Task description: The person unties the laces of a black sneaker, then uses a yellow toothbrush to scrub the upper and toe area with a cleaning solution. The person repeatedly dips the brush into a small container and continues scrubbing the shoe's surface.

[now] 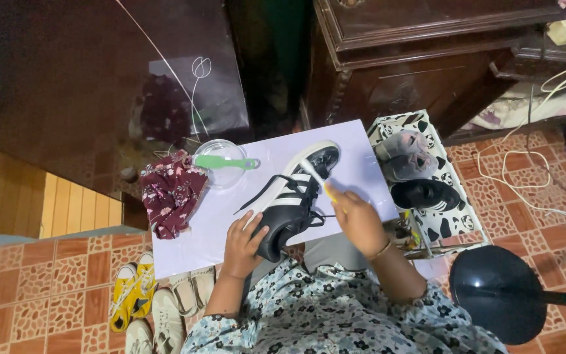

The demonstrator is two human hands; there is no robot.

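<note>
On the pale lilac board, the left hand (242, 239) gripped the heel of the black-and-white striped leather sneaker (293, 195) while the right hand (359, 219) clasped a yellow-handled toothbrush (317, 178) at its toe, scrubbing apparently unfinished.

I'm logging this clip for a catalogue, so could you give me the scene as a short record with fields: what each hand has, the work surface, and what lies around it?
left hand: grips the heel of a black sneaker with white stripes
right hand: holds a yellow-handled brush against the sneaker's side
surface: pale board across the lap
on the board: clear bowl with a green brush across it, maroon floral cloth
right of the board: cow-print box holding shoes
floor, left: yellow sneakers, pale shoes
</note>
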